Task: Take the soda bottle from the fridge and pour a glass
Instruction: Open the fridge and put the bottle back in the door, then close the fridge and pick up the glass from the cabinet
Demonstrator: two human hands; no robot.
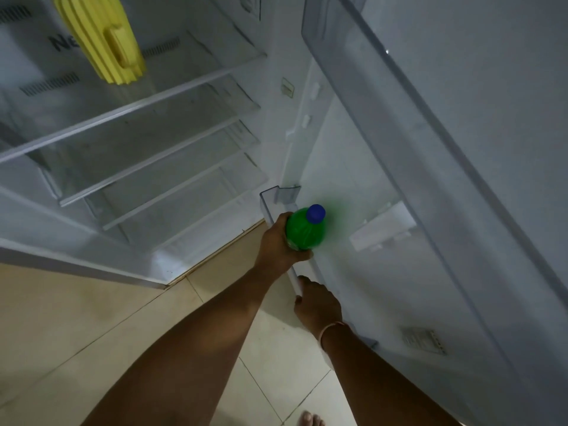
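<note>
A green soda bottle [304, 230] with a blue cap stands upright in the lowest clear bin [270, 199] of the open fridge door. My left hand [278, 241] is wrapped around the bottle's body from the left side. My right hand [316, 302] rests on the front rail of the same door bin, fingers curled over its edge, just below the bottle. The bottle's lower part is hidden by my left hand and the bin. No glass is in view.
The fridge interior [138, 133] on the left has several bare glass shelves. A yellow ribbed container [104, 38] sits on the top shelf. A long clear door bin [399, 118] hangs above right. Beige floor tiles [92, 318] lie below, with toes [310, 418] at the bottom edge.
</note>
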